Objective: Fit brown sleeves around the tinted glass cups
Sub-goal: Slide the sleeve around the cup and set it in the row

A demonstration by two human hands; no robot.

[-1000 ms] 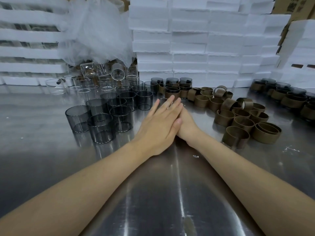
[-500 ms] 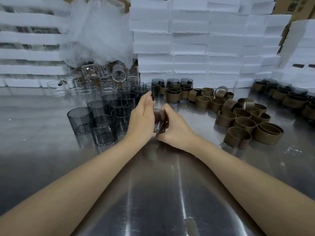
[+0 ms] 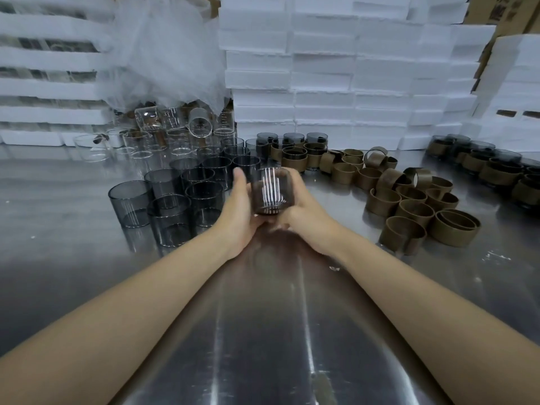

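Both hands hold one tinted glass cup (image 3: 271,190) above the steel table, tipped toward me, with a brown sleeve around it. My left hand (image 3: 238,211) cups its left side and my right hand (image 3: 304,213) grips its right side and base. Bare tinted cups (image 3: 169,200) stand in a cluster just left of my hands. Loose brown sleeves (image 3: 409,206) lie in a heap to the right. Several sleeved cups (image 3: 295,154) stand behind my hands.
Clear glass cups (image 3: 163,135) pile up at the back left under white netting. More sleeved cups (image 3: 482,168) line the far right. White foam trays (image 3: 336,68) are stacked along the back. The steel table (image 3: 263,331) reflects light near me.
My hands were pressed flat together on the table, then parted around the sleeved cup. Now they have lifted it and tilted it toward me.
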